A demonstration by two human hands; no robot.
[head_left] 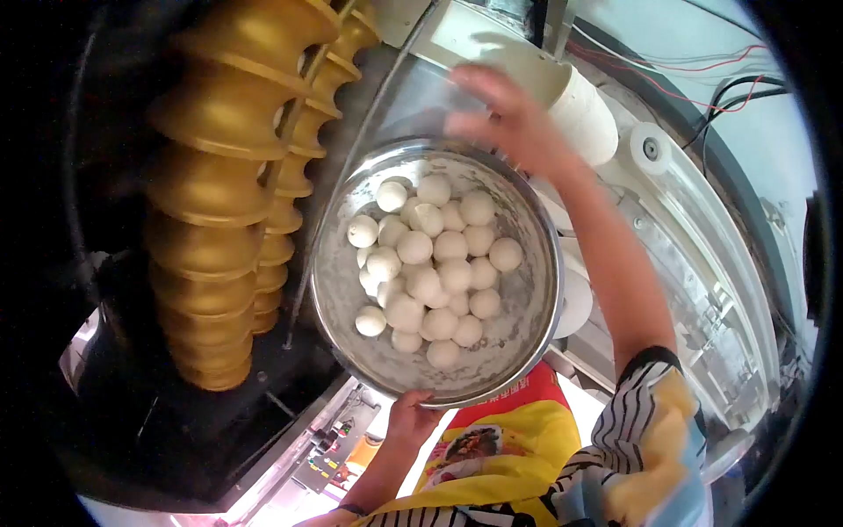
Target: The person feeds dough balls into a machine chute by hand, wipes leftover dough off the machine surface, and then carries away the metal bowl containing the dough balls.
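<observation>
A large round metal bowl [529, 307] with a flour-dusted inside holds several smooth white dough balls [423, 283], heaped in its middle. My left hand [413, 418] grips the near rim, with the fingers hidden under or behind the edge. Above the far right part of the bowl is my right hand [502, 119], blurred by motion. Its fingers are stretched out and apart, and I see nothing in them. Right beside that hand stands a pale, curved chute-like piece [586, 114] of the machine.
Two golden spiral rollers [215, 193] stand left of the bowl, with a thin metal rod [369, 119] between. White machine housing [694, 263] curves along the right. Red and black wires [738, 97] hang at upper right. A yellow and red apron [500, 448] is below the bowl.
</observation>
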